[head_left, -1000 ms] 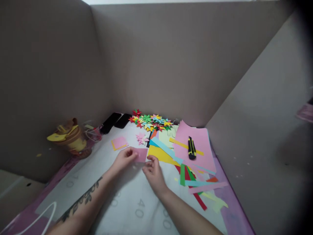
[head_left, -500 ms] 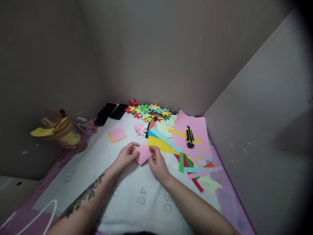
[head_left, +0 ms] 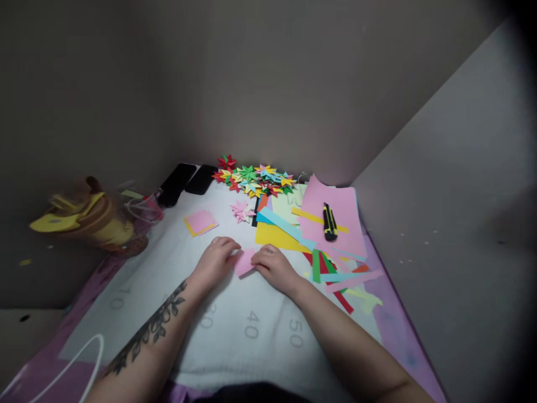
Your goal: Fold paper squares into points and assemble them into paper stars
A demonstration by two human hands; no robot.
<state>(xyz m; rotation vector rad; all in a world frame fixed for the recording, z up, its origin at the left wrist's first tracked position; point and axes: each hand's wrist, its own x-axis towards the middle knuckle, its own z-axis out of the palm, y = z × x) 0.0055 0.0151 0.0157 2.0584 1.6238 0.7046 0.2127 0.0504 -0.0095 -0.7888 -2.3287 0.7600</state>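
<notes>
A small piece of pink paper (head_left: 244, 264) lies low over the white sheet, between my two hands. My left hand (head_left: 216, 259) pinches its left side, with the thumb partly hidden. On the other side, my right hand (head_left: 276, 267) has its fingers closed over the paper's right edge. Whether the paper has a crease cannot be made out. Beyond my left hand rests a small stack of pink and yellow paper squares (head_left: 202, 221). A pink folded paper star (head_left: 242, 211) sits farther back.
Several multicoloured paper stars (head_left: 254, 180) are heaped at the wall. Two black phones (head_left: 178, 184) lie back left, near a brown and yellow pot (head_left: 96, 218). Rightward are pink sheets (head_left: 312, 196), a utility knife (head_left: 329, 221) and loose paper strips (head_left: 335, 277).
The pink paper shows a smaller face than before. My right hand has turned palm-down over its edge, and my left hand has flattened somewhat. The view has tilted slightly.
</notes>
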